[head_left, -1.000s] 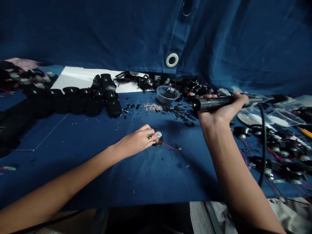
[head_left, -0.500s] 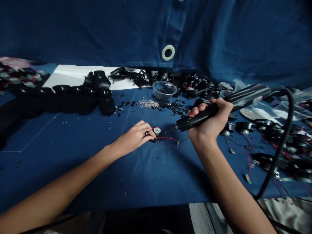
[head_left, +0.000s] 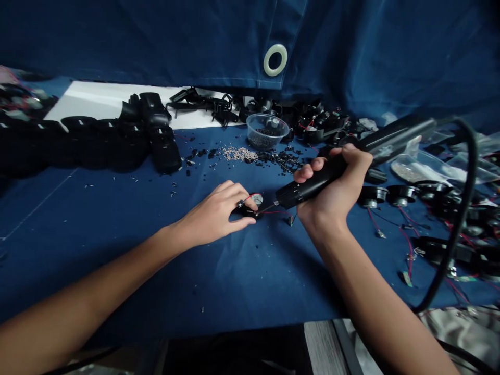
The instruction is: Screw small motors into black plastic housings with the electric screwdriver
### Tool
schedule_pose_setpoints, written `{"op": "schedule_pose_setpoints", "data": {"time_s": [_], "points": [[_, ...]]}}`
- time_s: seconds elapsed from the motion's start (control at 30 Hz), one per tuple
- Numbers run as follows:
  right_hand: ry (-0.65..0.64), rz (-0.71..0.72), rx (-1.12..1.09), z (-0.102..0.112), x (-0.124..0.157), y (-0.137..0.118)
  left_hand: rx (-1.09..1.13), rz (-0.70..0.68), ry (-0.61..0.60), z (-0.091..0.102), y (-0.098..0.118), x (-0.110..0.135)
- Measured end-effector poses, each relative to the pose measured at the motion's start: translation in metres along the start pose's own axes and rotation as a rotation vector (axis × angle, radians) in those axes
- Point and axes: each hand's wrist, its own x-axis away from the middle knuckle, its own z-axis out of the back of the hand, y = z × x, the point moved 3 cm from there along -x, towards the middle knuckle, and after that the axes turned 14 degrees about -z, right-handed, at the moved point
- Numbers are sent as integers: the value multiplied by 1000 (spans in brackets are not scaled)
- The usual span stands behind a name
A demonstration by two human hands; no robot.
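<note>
My left hand (head_left: pixel 213 213) keeps a small speaker (head_left: pixel 257 199) steady on the blue cloth, its fingertips on the black rim and its thumb stretched out alongside. A silvery round back shows on the speaker, and a red wire runs from it to a tiny circuit board (head_left: pixel 290 220) on the right. Wrapped in my right hand (head_left: pixel 334 190) is a black corded electric screwdriver (head_left: pixel 398 136). It slants down to the left, and its thin bit meets the speaker's edge by my left fingertips. Whether a screw sits under the bit is too small to tell.
Behind the hands stand a clear plastic bowl (head_left: pixel 267 133) of dark small parts, a heap of screws (head_left: pixel 240 154) and scattered black pieces. Black housings (head_left: pixel 162 143) line the left. Wired speakers (head_left: pixel 402 195) spread along the right, near the screwdriver's cord (head_left: pixel 463 219).
The screwdriver has come down and left, bringing its bit from beside the speaker onto its edge. My left thumb has spread away from the fingers. The camera view has shifted slightly.
</note>
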Motion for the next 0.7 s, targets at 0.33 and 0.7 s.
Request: {"op": "schedule_pose_setpoints", "data": {"time_s": [0.33,0.7], "points": [[-20,-40,-28,0,1,3,67,63,116,0,13,-2],[-4,-254,-154,9,-10,18,-126,-76,401,4,21,4]]}}
